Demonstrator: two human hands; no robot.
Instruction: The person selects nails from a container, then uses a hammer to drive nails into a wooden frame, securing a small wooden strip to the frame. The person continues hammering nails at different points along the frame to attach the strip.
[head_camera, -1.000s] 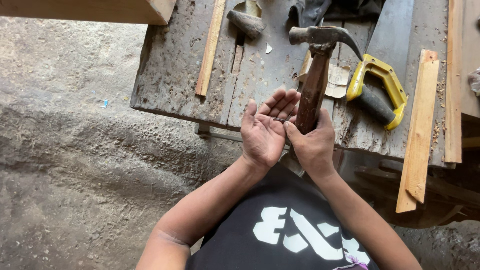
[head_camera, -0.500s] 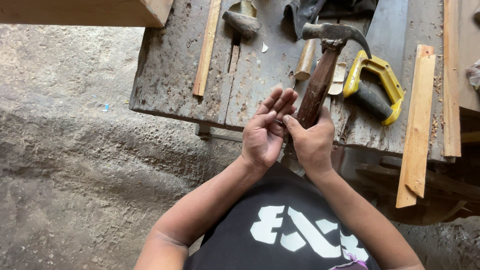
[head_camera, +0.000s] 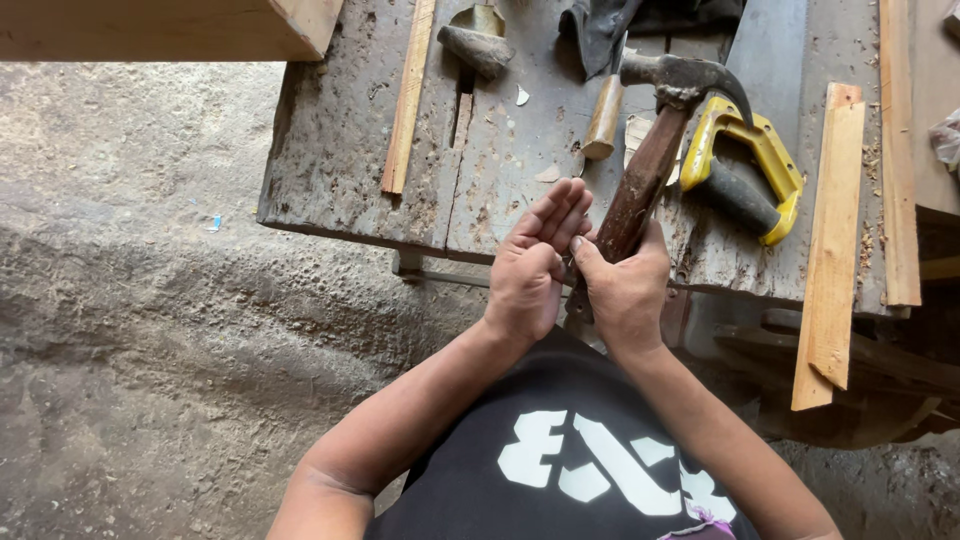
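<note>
A claw hammer (head_camera: 655, 150) with a dark wooden handle and a rusty steel head stands tilted over the near edge of a worn wooden workbench (head_camera: 340, 150). My right hand (head_camera: 625, 290) grips the lower part of its handle, thumb stretched toward the left. My left hand (head_camera: 530, 275) is pressed against the right one, palm up, fingers half open and straight; something small may lie between thumb and palm, but I cannot tell what. Both hands hover just in front of the bench edge, above my black printed shirt.
On the bench lie a thin wooden strip (head_camera: 410, 95), a yellow-handled hand saw (head_camera: 745, 165), a short wooden-handled tool (head_camera: 603, 115), a dark lump (head_camera: 475, 48) and a dark cloth (head_camera: 600, 30). Long wooden slats (head_camera: 835, 240) overhang the right edge. A rough earth floor (head_camera: 150, 330) lies at left.
The hammer has swung a little to the right and its head has risen in the view. My left fingers have closed in slightly against my right hand.
</note>
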